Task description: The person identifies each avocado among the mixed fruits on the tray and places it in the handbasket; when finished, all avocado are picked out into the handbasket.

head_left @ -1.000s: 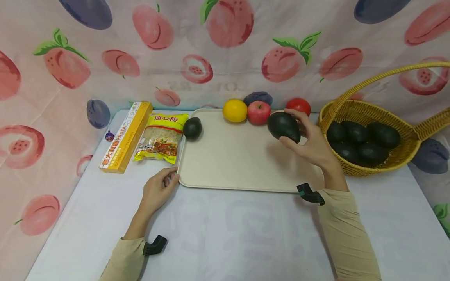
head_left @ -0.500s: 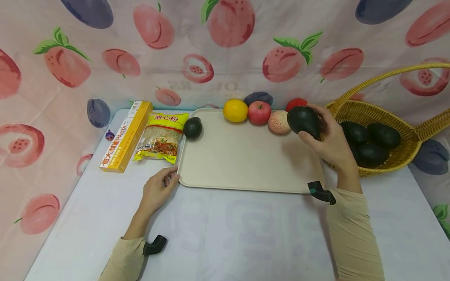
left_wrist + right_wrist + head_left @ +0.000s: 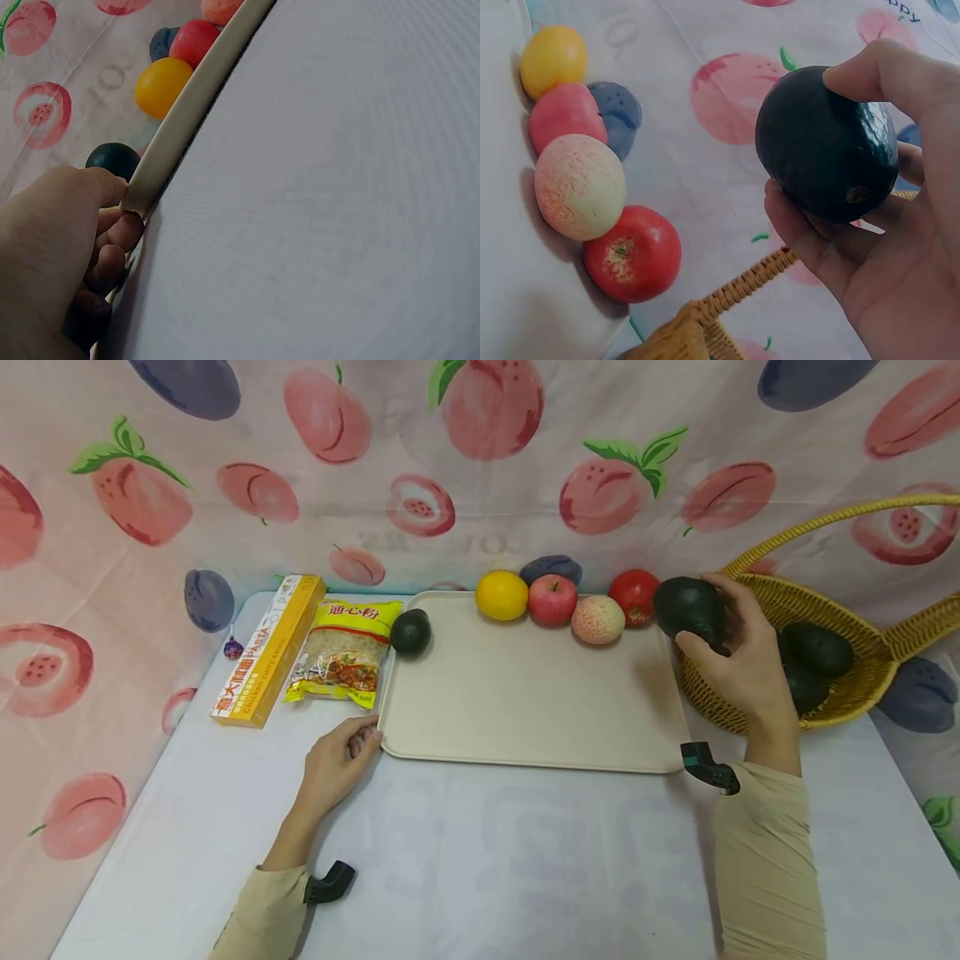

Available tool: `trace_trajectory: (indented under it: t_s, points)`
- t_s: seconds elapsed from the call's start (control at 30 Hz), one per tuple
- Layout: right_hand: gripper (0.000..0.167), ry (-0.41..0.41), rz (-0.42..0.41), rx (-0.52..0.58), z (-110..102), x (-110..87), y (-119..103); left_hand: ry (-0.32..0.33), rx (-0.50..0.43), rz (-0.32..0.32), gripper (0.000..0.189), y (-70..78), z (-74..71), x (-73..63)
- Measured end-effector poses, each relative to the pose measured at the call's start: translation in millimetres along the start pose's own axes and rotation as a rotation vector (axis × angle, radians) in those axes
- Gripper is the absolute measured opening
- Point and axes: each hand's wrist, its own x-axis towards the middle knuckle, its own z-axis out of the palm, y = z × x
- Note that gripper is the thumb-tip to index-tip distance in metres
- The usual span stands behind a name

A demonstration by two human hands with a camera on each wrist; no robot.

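My right hand holds a dark green avocado up in the air between the tray's right end and the wicker basket. In the right wrist view the thumb lies on one side of the avocado and the fingers curl around the other. Several more avocados sit in the basket, partly hidden by the hand. At the front left corner of the beige tray, my left hand pinches the rim; the left wrist view has the thumb over the edge and fingers curled below it. Another avocado rests at the tray's back left.
Along the tray's back edge sit a yellow lemon-like fruit, a pink-red apple, a speckled peach and a red round fruit. Left of the tray lie a pasta bag and a yellow pasta box. The basket's tall handle arches up.
My right hand has carried the avocado rightward from over the tray to beside the basket, uncovering the speckled peach and the red fruit. The left hand has stayed at the tray corner.
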Motion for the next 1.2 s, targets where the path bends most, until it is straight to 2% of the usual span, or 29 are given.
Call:
trace_trajectory:
  t_s: [0.3, 0.5, 0.57, 0.8, 1.07, 1.2]
  points:
    - [0.07, 0.045, -0.059, 0.077, -7.0, -1.0, -5.7, 0.0, 0.004, 0.009, 0.032, 0.3, 0.2, 0.3]
    - [0.066, 0.072, -0.171, 0.259, -9.4, -4.7, -19.1, 0.005, 0.002, 0.014, 0.031, -0.7, 1.1, 0.9]
    - [0.066, 0.084, -0.191, 0.321, -11.8, -4.0, -15.1, 0.006, 0.004, 0.016, 0.031, -1.3, 1.4, 0.9]
    - [0.067, 0.123, -0.252, 0.434, -20.4, -0.7, -6.0, 0.004, 0.011, 0.009, 0.031, -1.5, 0.6, 0.8]
    - [0.068, 0.173, -0.211, 0.535, -32.5, -3.3, 7.3, 0.006, 0.008, 0.007, 0.031, -1.4, -0.5, 0.3]
    - [0.07, 0.184, -0.183, 0.544, -37.8, -4.4, 11.2, 0.002, -0.003, 0.01, 0.032, -2.4, -0.8, 0.2]
